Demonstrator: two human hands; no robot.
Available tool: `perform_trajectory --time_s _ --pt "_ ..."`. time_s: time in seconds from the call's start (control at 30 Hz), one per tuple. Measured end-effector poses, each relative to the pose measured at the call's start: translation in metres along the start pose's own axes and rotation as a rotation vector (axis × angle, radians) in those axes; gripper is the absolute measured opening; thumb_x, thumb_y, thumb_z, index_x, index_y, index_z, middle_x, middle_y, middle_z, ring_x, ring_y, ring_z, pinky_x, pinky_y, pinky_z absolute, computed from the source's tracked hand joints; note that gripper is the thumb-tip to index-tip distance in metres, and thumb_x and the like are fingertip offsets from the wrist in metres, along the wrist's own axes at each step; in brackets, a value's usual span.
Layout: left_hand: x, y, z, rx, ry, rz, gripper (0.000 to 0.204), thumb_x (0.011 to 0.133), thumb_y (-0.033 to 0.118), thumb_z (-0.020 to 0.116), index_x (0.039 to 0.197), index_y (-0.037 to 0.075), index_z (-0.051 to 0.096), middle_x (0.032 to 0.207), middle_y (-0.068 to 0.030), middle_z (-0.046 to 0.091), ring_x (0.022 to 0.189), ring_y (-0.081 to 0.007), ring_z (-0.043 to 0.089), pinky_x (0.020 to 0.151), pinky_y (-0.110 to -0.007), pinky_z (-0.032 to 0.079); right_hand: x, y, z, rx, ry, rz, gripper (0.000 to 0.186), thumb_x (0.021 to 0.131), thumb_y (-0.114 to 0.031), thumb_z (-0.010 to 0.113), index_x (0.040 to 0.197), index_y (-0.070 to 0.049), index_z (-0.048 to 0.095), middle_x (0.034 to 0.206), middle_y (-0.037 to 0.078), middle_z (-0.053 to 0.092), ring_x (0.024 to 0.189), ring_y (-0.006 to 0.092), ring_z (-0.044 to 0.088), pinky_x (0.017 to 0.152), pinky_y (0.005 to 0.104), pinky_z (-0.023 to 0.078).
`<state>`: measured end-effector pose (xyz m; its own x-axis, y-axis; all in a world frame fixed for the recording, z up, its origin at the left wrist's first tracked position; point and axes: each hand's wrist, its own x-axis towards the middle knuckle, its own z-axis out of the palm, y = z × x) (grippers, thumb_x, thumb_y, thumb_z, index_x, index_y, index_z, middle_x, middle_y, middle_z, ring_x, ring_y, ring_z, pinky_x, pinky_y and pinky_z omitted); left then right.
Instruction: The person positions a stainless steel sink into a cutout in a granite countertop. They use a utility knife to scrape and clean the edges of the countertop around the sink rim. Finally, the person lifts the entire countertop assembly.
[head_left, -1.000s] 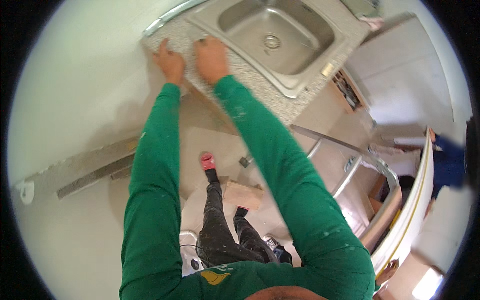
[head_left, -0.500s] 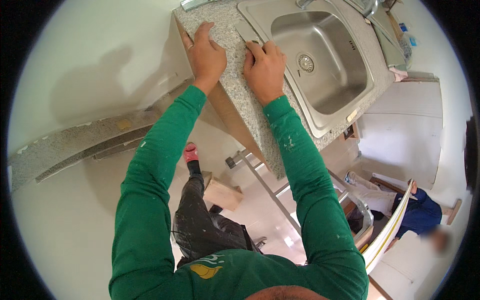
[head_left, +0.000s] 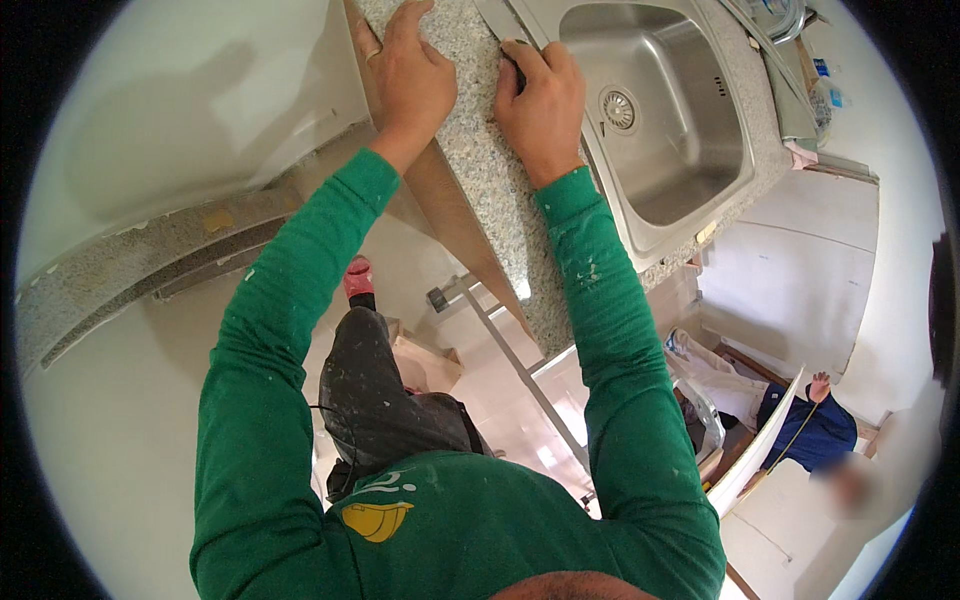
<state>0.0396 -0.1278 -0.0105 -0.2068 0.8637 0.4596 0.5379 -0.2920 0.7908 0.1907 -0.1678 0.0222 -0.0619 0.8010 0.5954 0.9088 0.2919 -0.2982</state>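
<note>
My left hand (head_left: 412,88) rests at the left edge of a speckled grey stone countertop (head_left: 470,140), its fingers stretched forward and slightly apart. Nothing shows in it. Close by, my right hand (head_left: 543,105) is closed around the black handle of what looks like a putty knife (head_left: 517,68). Its flat metal blade seems to lie ahead of the fingers, along the sink's left rim, and is partly cut off by the frame's top. To the right of that hand, a stainless steel sink (head_left: 655,125) is set into the countertop.
Below the countertop stands a metal ladder (head_left: 520,370), near a wooden box (head_left: 425,362). A white wall (head_left: 200,100) rises at the left, above a stone ledge (head_left: 150,240). Lower right, another person (head_left: 815,430) in dark blue holds a yellow tape beside a white panel (head_left: 760,450).
Countertop and sink sit slightly higher in view. Both hands stay on the countertop, the right still gripping the handle. The other person has raised a hand, with a yellow tape stretched out.
</note>
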Motion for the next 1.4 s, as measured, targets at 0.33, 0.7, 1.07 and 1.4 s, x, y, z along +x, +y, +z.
perform_trajectory --time_s 0.33,0.7,1.07,1.4 --pt "-0.002 -0.026 0.011 -0.125 0.088 -0.007 0.042 0.099 0.006 0.059 0.141 0.0 0.059 0.143 -0.0242 0.06 0.137 -0.0427 0.053 0.117 -0.05 0.039 0.005 -0.012 0.021 -0.032 0.106 0.014 0.019 0.088 -0.014 0.07 0.105 -0.008 0.077 0.093 0.017 0.062 0.089 0.0393 0.061 0.079 0.0499 0.05" --pt "0.007 -0.018 0.01 -0.087 -0.016 -0.037 0.052 0.095 0.006 0.054 0.146 0.016 0.058 0.149 -0.0303 0.054 0.149 -0.051 0.034 0.125 -0.054 0.03 0.004 -0.036 0.029 -0.108 0.044 0.137 0.023 0.085 -0.014 0.065 0.103 -0.002 0.073 0.107 0.019 0.064 0.105 0.0398 0.06 0.089 0.0524 0.048" --pt "0.002 -0.008 0.008 -0.028 0.028 -0.04 0.052 0.096 -0.002 0.05 0.145 0.009 0.058 0.142 -0.0262 0.058 0.139 -0.0447 0.043 0.118 -0.05 0.036 0.002 0.005 0.001 -0.07 0.036 -0.042 0.025 0.089 -0.013 0.071 0.112 -0.008 0.078 0.096 0.016 0.064 0.093 0.0373 0.062 0.084 0.0469 0.052" --pt "-0.002 -0.005 0.008 -0.103 0.039 -0.087 0.048 0.1 0.001 0.05 0.146 0.012 0.057 0.147 -0.0196 0.058 0.15 -0.0467 0.031 0.123 -0.053 0.03 0.01 0.003 0.006 -0.013 0.026 -0.025 0.02 0.087 -0.01 0.072 0.105 -0.007 0.079 0.094 0.015 0.063 0.091 0.0372 0.061 0.08 0.0478 0.05"
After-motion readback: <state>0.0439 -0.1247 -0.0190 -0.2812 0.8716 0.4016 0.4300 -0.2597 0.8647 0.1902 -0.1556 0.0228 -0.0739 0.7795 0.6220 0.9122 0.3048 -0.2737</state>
